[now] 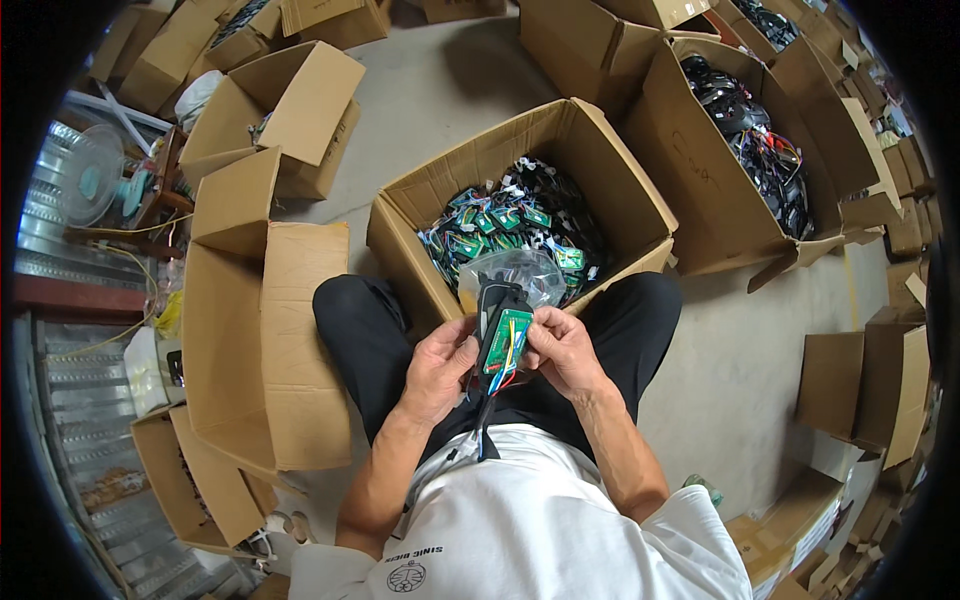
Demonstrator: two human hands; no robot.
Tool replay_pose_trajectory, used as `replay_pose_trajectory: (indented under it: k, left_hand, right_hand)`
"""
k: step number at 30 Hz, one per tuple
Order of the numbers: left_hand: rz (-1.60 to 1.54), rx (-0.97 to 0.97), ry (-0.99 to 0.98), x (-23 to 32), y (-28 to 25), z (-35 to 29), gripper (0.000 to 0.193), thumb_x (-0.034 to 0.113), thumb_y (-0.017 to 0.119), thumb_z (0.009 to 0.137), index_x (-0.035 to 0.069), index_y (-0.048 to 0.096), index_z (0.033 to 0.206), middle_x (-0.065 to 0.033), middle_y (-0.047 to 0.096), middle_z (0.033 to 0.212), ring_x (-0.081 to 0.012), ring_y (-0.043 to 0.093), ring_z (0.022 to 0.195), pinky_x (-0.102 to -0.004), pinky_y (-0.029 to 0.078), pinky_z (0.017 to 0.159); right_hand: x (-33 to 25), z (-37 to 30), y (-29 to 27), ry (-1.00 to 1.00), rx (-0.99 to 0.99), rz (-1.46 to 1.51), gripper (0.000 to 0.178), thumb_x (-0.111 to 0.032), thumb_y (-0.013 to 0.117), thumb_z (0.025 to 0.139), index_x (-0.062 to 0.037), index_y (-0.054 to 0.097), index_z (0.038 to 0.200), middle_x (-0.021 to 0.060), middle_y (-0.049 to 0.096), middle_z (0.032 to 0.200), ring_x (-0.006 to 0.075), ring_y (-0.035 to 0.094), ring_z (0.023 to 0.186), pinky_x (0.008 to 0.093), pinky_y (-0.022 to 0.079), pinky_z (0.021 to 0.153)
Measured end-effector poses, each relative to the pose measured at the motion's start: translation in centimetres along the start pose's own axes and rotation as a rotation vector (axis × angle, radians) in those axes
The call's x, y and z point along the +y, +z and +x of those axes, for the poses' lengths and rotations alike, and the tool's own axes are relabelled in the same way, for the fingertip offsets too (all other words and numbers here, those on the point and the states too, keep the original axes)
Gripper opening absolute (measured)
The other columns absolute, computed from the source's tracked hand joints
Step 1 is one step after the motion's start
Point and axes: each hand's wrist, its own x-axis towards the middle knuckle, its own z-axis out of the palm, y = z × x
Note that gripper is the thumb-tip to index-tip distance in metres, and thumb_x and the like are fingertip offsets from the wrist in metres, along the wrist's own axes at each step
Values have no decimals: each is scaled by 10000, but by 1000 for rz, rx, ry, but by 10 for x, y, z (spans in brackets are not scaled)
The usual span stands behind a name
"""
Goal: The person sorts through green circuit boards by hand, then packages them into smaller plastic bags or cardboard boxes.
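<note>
Between my knees I hold up a black plastic housing (498,299) with a green circuit board (508,340) on it. Yellow, white, blue and red wires run over the board and down to a black cable (486,430) that hangs toward my lap. My left hand (440,368) is closed on the left side of the housing. On the right, my right hand (565,350) pinches the board's edge between thumb and fingers. Just beyond, a clear plastic bag (530,272) lies in an open cardboard box (410,245), over several green circuit boards (485,220) with wires and black parts.
At the right, a large cardboard box (665,160) holds black parts and coloured wires. An open box (305,350) stands by my left knee, another box (325,100) behind it. A fan (90,175) is at the far left. More boxes (840,385) stand along the right.
</note>
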Motion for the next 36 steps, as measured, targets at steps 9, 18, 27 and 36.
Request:
replay_pose_trajectory:
  k: [9, 18, 27, 36]
  left_hand:
    - [-71, -131, -124, 3, 5, 1, 611, 255, 634, 992, -32, 353, 1452, -114, 650, 1133, -190, 688, 945, -290, 557, 846]
    - [425, 272, 334, -5, -7, 10, 606, 150, 834, 831, -17, 440, 1259, -98, 610, 1101, -136, 619, 999, -258, 511, 887]
    - [252, 142, 318, -9, 0, 10, 609, 6, 696, 912, -46, 359, 1417, -155, 548, 1270, -195, 606, 1118, -319, 478, 1012]
    - [295, 208, 289, -3, 5, 10, 749, -120, 691, 837, -99, 287, 1467, -172, 547, 1254, -222, 594, 1154, -319, 487, 998]
  right_hand:
    - [9, -1, 8, 98, -24, -168, 177, -158, 679, 962, -12, 648, 1058, 42, 676, 823, 100, 620, 667, 234, 510, 616]
    - [0, 2, 5, 38, -59, -53, 149, -154, 673, 966, -25, 631, 1028, 36, 665, 795, 95, 610, 617, 239, 510, 592]
    - [-7, 13, -7, -38, 13, -82, 129, -145, 675, 967, -37, 609, 985, 7, 621, 734, 75, 566, 570, 205, 439, 533]
    - [-19, 12, -3, -90, 115, -105, 124, -151, 675, 967, -39, 622, 964, -4, 623, 726, 68, 571, 553, 204, 452, 516]
